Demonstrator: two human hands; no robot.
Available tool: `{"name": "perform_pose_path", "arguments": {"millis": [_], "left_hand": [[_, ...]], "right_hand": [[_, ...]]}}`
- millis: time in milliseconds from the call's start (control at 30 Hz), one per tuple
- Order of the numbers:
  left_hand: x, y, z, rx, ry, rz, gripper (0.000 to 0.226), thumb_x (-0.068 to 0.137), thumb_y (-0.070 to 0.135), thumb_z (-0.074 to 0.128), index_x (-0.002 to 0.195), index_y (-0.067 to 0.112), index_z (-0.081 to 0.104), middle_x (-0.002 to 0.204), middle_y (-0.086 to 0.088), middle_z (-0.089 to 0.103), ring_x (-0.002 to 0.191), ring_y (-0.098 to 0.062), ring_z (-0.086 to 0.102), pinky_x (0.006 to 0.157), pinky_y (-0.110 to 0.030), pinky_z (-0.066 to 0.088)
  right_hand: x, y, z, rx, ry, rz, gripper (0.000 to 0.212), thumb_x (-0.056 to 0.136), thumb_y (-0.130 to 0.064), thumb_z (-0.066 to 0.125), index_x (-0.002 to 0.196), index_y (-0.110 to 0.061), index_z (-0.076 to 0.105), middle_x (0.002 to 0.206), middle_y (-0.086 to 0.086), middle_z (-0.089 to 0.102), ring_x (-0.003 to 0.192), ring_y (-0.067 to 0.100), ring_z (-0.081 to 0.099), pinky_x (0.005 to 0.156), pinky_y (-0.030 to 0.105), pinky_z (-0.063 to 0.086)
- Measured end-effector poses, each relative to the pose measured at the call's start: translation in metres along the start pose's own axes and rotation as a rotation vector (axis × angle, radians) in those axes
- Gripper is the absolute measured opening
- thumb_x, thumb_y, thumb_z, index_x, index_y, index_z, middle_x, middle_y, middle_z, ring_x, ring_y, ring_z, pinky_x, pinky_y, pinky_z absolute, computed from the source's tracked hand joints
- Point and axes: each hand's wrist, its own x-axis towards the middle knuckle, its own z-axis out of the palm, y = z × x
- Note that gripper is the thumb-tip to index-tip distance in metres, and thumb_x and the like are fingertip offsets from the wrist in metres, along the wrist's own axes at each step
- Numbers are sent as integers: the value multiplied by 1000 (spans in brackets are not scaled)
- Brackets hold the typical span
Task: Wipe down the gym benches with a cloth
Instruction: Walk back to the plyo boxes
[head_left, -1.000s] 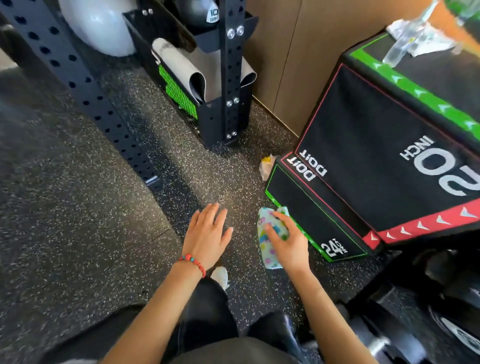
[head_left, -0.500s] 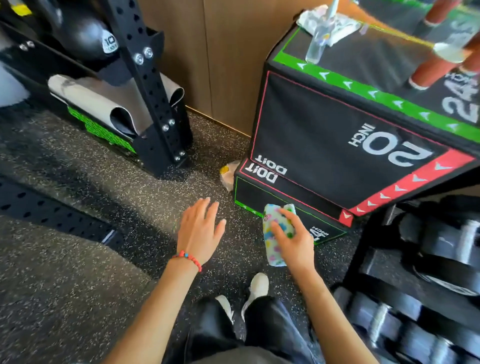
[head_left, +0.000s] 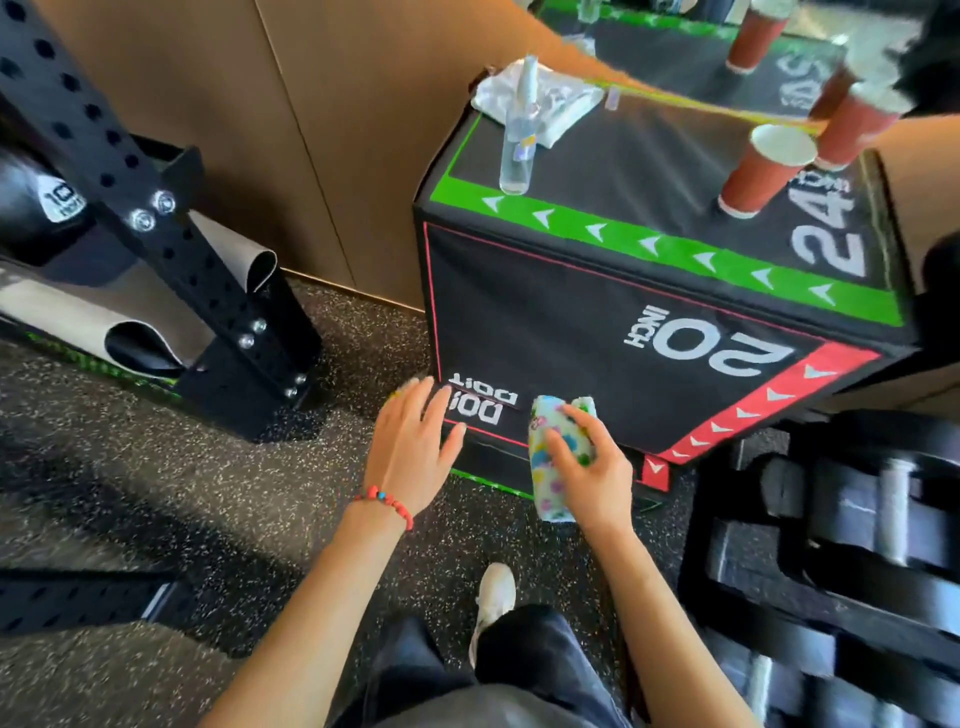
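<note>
Right hand (head_left: 592, 467) grips the patterned cloth (head_left: 551, 457), fingers curled round it, in front of the lower face of the black box (head_left: 597, 322). Left hand (head_left: 410, 441) is empty, fingers straight and spread. 1 spray bottle (head_left: 517, 140) stands on the box top.

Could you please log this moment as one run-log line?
stage: approaching plyo box | right hand: grips patterned cloth | left hand: open, empty | on box: spray bottle, red cups
</note>
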Motion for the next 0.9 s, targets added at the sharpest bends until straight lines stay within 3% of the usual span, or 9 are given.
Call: {"name": "perform_pose_path", "arguments": {"millis": [233, 467, 733, 833, 900], "left_hand": [[75, 7, -14, -26, 82, 35, 46, 86, 29, 50, 118, -3, 60, 122, -25, 58, 114, -41, 55, 92, -50, 46], [159, -8, -29, -81, 181, 144, 50, 89, 34, 40, 117, -3, 60, 121, -25, 58, 113, -41, 55, 93, -50, 44], [258, -20, -53, -267, 220, 249, 53, 89, 34, 40, 122, -4, 56, 125, -25, 56, 117, -40, 52, 98, -47, 41], [285, -16, -56, -388, 188, 229, 58, 89, 38, 38, 127, -4, 51, 129, -23, 53, 123, -37, 47, 104, -40, 33], [300, -10, -55, -492, 157, 194, 61, 89, 40, 38, 131, -3, 48, 132, -20, 52, 126, -32, 45, 106, -27, 27]], "right_hand": [[69, -45, -8, 17, 65, -36, 24, 84, -25, 66, 107, -30, 64, 84, -7, 63, 63, -18, 54, 57, -2, 39], [118, -88, 5, 107, 174, -71, 23, 84, -23, 66, 105, -31, 63, 81, -23, 60, 66, -18, 54, 61, 0, 40], [167, -123, 28, 158, 344, -74, 23, 83, -24, 67, 101, -37, 61, 84, -21, 63, 70, -12, 58, 71, 12, 48], [176, -129, 32, 175, 393, -68, 24, 83, -22, 67, 98, -39, 61, 86, -22, 63, 71, -11, 57, 73, 13, 48], [180, -130, 33, 194, 421, -72, 26, 83, -21, 67, 95, -43, 60, 86, -22, 63, 72, -10, 58, 74, 16, 49]]}}
